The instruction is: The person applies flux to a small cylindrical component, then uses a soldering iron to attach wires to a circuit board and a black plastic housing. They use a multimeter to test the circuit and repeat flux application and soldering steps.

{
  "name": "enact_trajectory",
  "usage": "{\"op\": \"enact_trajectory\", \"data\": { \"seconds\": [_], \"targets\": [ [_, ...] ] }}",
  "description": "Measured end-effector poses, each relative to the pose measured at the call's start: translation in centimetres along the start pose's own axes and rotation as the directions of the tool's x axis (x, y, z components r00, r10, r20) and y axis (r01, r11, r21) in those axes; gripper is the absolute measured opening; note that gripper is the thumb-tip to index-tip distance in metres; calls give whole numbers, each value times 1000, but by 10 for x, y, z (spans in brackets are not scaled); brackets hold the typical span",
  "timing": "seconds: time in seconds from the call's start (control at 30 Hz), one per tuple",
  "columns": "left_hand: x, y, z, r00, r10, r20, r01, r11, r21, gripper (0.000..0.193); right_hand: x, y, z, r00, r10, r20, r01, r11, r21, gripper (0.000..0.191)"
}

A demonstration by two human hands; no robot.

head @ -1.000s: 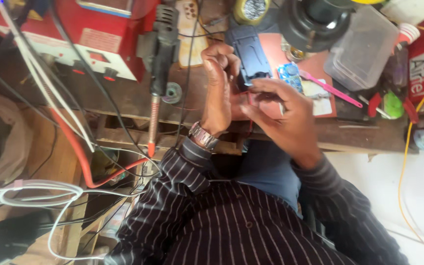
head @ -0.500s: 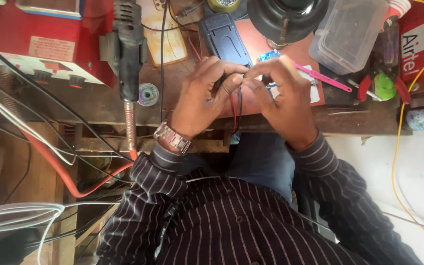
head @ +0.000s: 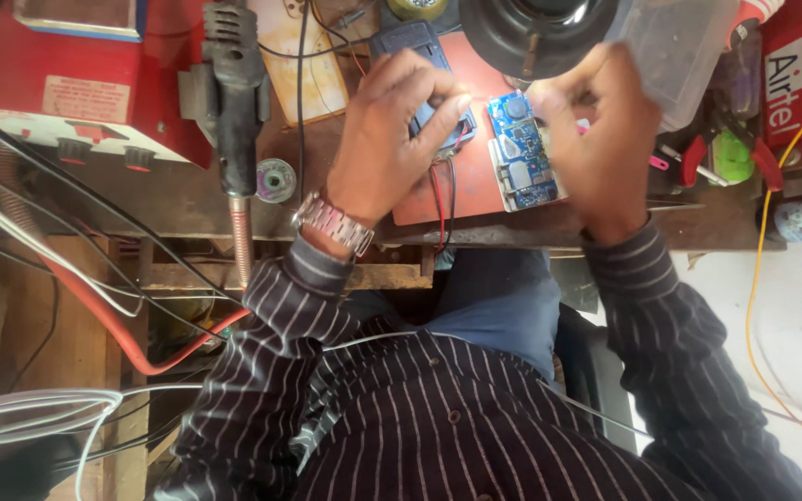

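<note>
A blue circuit board on a white backing lies on an orange mat at the wooden bench's front edge. My left hand, with a metal watch at the wrist, pinches red and black wire leads beside the board's left edge; the leads hang over the mat. It partly covers a dark meter-like device. My right hand curls around the board's upper right corner, fingers closed against it. What its fingertips pinch is hidden.
A black hot-air gun with a copper nozzle lies at the left, a small solder reel beside it. Further left is a red box. A black round lamp head, clear plastic box, red-handled pliers and yellow wire crowd the right.
My hands were clasped together over the wires; now they have come apart, uncovering the blue board on the mat. The view has shifted closer to the bench.
</note>
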State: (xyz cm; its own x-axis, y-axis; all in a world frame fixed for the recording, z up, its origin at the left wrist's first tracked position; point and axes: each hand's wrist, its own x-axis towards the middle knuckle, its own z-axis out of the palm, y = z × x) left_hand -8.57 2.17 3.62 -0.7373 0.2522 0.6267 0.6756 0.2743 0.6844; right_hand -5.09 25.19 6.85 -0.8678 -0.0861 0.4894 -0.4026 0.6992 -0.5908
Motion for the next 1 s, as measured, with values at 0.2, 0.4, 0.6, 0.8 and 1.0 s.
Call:
{"op": "enact_trajectory", "data": {
  "seconds": [0.2, 0.4, 0.6, 0.8, 1.0],
  "targets": [
    [14, -6, 13, 1000, -9, 2, 9, 999, 44, 12, 22, 21, 0, 999, -37, 28, 37, 999, 6, 38],
    [16, -6, 19, 998, -53, -19, 54, 997, 58, 13, 30, 18, 8, 998, -42, 49, 52, 972, -231, 38],
    [17, -9, 18, 997, -61, -37, 62, 997, 54, 14, 32, 10, 11, 988, -155, 21, 157, 978, -135, 40],
    [16, -15, 16, 999, -50, 10, 50, 999, 13, 10, 16, 4, 18, 982, -183, 49, 183, 983, 5, 54],
    [10, -18, 18, 998, 11, 58, -20, 987, 160, 6, 1, 2, 24, 988, -123, 91, 121, 992, 33, 60]
  ]
}}
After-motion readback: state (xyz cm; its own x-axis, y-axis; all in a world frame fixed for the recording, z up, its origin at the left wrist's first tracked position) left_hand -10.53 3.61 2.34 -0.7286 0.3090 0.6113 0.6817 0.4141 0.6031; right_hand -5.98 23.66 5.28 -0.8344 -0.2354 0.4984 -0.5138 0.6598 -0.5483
